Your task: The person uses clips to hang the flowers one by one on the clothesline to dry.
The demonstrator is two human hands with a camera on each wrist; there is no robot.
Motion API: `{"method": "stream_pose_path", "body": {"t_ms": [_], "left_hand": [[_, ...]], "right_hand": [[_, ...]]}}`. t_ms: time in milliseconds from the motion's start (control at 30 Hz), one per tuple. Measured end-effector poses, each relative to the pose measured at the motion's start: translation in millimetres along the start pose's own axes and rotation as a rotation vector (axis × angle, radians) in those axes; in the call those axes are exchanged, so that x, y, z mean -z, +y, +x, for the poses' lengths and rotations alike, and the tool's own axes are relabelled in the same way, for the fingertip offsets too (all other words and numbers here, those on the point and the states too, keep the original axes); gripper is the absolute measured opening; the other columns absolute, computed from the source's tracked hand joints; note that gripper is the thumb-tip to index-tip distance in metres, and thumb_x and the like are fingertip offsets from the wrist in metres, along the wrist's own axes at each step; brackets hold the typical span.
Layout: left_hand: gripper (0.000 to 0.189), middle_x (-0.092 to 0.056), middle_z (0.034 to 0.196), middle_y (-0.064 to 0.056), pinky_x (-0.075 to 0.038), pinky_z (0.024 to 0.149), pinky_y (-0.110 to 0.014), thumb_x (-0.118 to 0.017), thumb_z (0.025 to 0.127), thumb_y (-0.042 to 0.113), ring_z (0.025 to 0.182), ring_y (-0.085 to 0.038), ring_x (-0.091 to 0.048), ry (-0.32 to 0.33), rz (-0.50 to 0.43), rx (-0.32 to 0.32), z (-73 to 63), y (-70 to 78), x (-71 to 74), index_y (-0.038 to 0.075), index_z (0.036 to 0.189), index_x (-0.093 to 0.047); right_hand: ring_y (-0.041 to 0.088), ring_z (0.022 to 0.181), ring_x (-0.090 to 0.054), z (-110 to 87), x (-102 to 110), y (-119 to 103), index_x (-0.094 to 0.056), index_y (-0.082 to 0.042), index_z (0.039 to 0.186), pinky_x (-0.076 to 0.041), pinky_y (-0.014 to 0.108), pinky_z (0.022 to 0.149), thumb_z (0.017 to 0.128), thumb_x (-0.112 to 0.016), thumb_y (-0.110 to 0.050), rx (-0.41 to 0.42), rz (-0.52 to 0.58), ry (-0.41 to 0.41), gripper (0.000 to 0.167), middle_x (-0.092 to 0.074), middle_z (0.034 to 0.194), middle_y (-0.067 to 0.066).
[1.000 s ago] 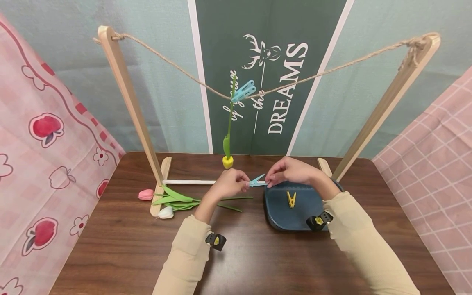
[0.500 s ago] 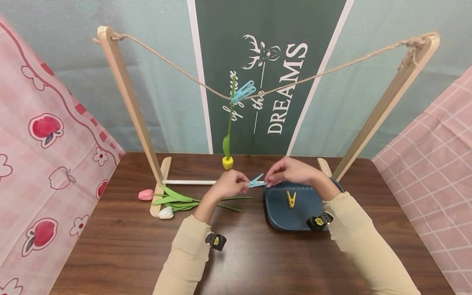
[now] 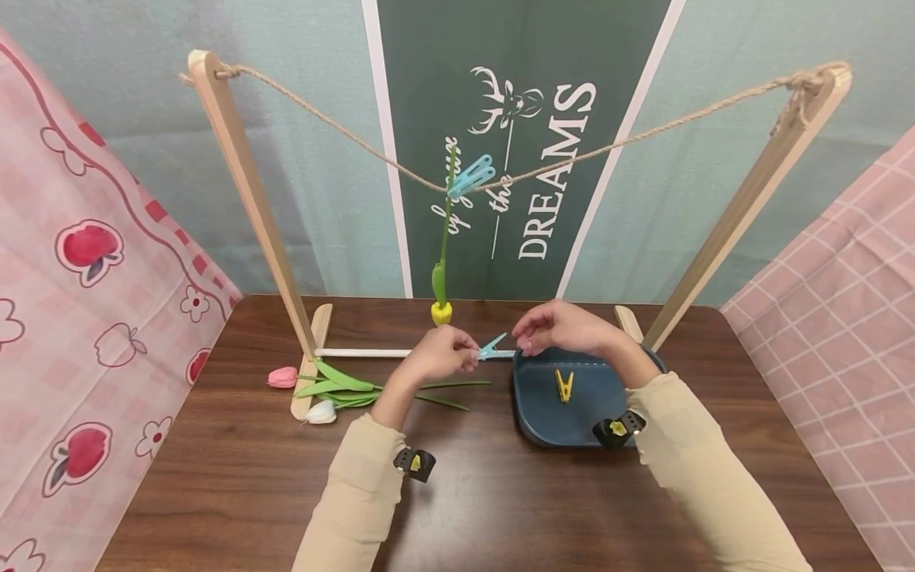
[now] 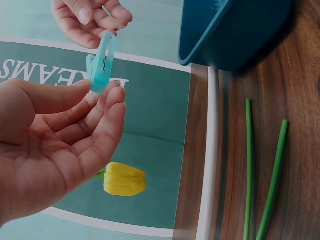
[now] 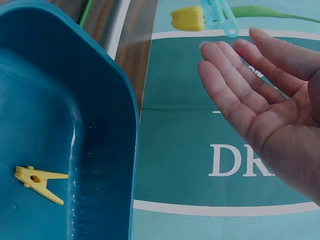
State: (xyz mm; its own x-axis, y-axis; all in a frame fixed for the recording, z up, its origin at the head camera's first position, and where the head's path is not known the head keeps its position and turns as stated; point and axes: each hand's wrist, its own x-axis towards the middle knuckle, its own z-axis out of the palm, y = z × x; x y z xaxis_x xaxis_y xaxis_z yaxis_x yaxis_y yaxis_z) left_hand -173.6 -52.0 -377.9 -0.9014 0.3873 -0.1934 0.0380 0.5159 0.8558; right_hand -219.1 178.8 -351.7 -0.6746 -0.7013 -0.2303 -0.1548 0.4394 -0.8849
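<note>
Between thumb and fingertips my left hand (image 3: pixel 445 352) pinches a light blue clothespin (image 4: pixel 103 65) by its clamping end, the handles pointing away toward the right hand. My right hand (image 5: pixel 265 95) is just apart from the clothespin, fingers relaxed and holding nothing, over the far left rim of the blue bin (image 3: pixel 532 433). Above the hands, another blue clothespin (image 3: pixel 472 175) clips the stem of a yellow tulip (image 3: pixel 442 313) to the rope (image 3: pixel 336 131); the tulip hangs head down. In the bin lies a yellow clothespin (image 5: pixel 41 184).
A wooden frame with a left post (image 3: pixel 250 199) and a right post (image 3: pixel 750 202) holds the rope. A white crossbar (image 3: pixel 368 353) joins the feet. On the table's left lie a pink tulip (image 3: pixel 283 377) and a white tulip (image 3: pixel 321 412), stems pointing right. A curtain (image 3: pixel 329 199) hangs behind.
My right hand has let go of the blue clothespin's handle end. My left hand has drawn slightly left and away with the clothespin in its pinch.
</note>
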Motion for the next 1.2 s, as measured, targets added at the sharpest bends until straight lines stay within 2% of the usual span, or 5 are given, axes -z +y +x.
{"method": "stream_pose_path", "body": {"t_ms": [200, 400, 700, 1000, 1200], "left_hand": [[0.014, -0.064, 0.073, -0.01, -0.052, 0.064, -0.029, -0.055, 0.089, 0.002, 0.076, -0.03, -0.064, -0.024, -0.022, 0.012, 1.0, -1.0, 2.4, -0.008, 0.09, -0.065], [0.015, -0.065, 0.078, -0.018, -0.052, 0.066, -0.031, -0.054, 0.089, 0.0, 0.074, -0.028, -0.064, -0.043, -0.071, 0.024, 2.2, -2.7, 1.3, -0.011, 0.091, -0.063], [0.015, -0.065, 0.076, -0.015, -0.052, 0.062, -0.025, -0.054, 0.089, 0.001, 0.079, -0.033, -0.064, -0.045, -0.081, 0.043, 1.9, -2.1, 1.4, -0.011, 0.092, -0.063], [0.014, -0.064, 0.07, -0.01, -0.053, 0.067, -0.033, -0.054, 0.089, -0.001, 0.064, -0.017, -0.062, -0.036, -0.085, 0.044, 3.0, -5.3, -1.3, -0.011, 0.091, -0.064], [0.014, -0.063, 0.069, -0.009, -0.053, 0.068, -0.035, -0.053, 0.089, -0.002, 0.062, -0.013, -0.06, -0.034, -0.097, 0.038, 2.4, -6.1, -1.9, -0.012, 0.091, -0.063]], "right_hand": [[0.019, 0.077, -0.062, 1.2, -5, 3, -0.054, 0.013, 0.109, -0.052, 0.034, 0.073, 0.083, -0.057, 0.007, 0.0, 0.02, 0.024, 0.027, -0.063, 0.084, 0.018], [0.02, 0.074, -0.06, 4.1, -13, 4, -0.053, 0.011, 0.111, -0.049, 0.03, 0.069, 0.08, -0.06, 0.006, 0.031, -0.028, 0.034, 0.032, -0.063, 0.081, 0.012], [0.017, 0.065, -0.056, 8.5, -19, 10, -0.055, 0.007, 0.107, -0.046, 0.026, 0.061, 0.075, -0.066, 0.009, 0.073, -0.032, 0.055, 0.034, -0.06, 0.075, 0.011], [0.018, 0.066, -0.055, 10.3, -22, 9, -0.056, 0.006, 0.104, -0.046, 0.027, 0.062, 0.074, -0.067, 0.008, 0.07, -0.041, 0.061, 0.032, -0.059, 0.076, 0.009], [0.019, 0.068, -0.056, 10.0, -24, 9, -0.056, 0.007, 0.104, -0.048, 0.027, 0.064, 0.075, -0.067, 0.008, 0.064, -0.027, 0.06, 0.032, -0.058, 0.078, 0.01]]}}
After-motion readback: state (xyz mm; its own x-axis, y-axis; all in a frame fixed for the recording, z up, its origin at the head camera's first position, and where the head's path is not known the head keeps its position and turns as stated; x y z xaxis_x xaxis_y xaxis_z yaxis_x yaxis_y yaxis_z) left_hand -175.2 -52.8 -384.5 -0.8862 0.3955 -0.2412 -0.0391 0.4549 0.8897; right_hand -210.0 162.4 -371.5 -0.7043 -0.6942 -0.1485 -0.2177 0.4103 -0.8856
